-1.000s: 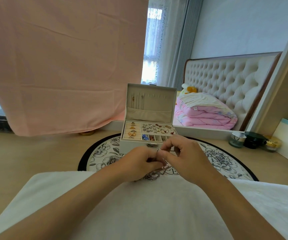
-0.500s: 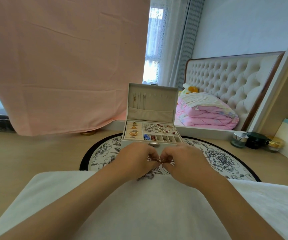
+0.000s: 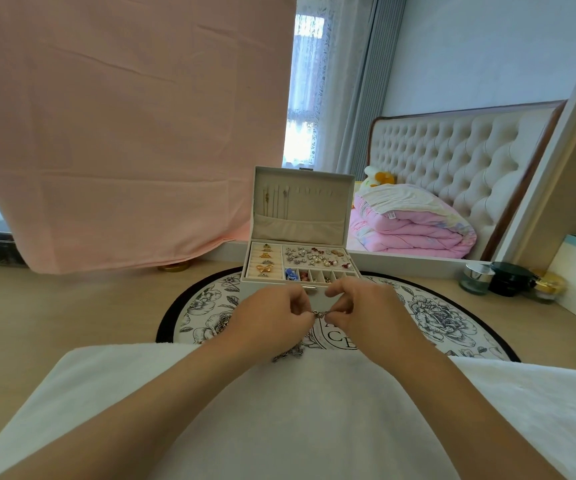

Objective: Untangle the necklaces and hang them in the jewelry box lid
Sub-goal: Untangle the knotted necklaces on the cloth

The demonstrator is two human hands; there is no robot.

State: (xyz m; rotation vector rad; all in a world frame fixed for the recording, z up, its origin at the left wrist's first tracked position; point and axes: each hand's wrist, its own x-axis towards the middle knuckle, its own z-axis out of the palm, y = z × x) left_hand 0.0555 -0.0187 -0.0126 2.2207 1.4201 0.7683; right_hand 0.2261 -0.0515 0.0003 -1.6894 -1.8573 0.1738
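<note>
single head-worn wide-angle view, forward and down, close over the white towel [image 3: 279, 410]

This is a bedroom in a home, seen from a seat at a dressing table. A bed with a cream tufted headboard [image 3: 453, 161] stands beyond the pale wooden tabletop [image 3: 54, 306], with a folded pink quilt [image 3: 411, 230] and a plush toy [image 3: 376, 176] on it. A window with a lace curtain [image 3: 305, 91] and a grey drape [image 3: 366, 81] lets in daylight. On the tabletop, an open jewelry box [image 3: 300, 216] sits on a round floral mat [image 3: 435, 317], and small cosmetic jars [image 3: 511, 278] are grouped at the right. A large pink cloth [image 3: 124, 133] hangs at the left.
</note>
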